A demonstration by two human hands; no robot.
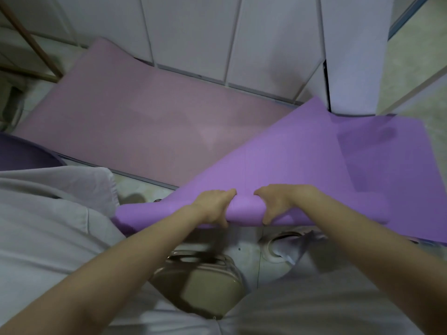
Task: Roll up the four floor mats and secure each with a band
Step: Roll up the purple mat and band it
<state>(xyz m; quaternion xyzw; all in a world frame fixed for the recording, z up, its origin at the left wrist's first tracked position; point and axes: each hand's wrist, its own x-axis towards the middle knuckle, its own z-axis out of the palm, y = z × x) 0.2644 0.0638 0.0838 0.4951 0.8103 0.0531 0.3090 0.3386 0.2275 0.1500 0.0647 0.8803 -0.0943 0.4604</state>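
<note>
Pale tiled floor [137, 187] down below, white cabinet panels [193, 32] along the back, and a pink mat [145, 112] lies flat against them. Up front, the purple mat [302, 153] has its near end curled into a roll, the rest sloping away to the right, one corner overlapping the pink one. Left hand [215, 206] and right hand [278, 204] sit side by side on that roll, fingers curled over the top and thumbs underneath, both gripping it firmly. A beige shoe [208, 286] shows beneath the forearms. At the left edge there's a dark purple shape [24, 153]; I can't tell what it is.
</note>
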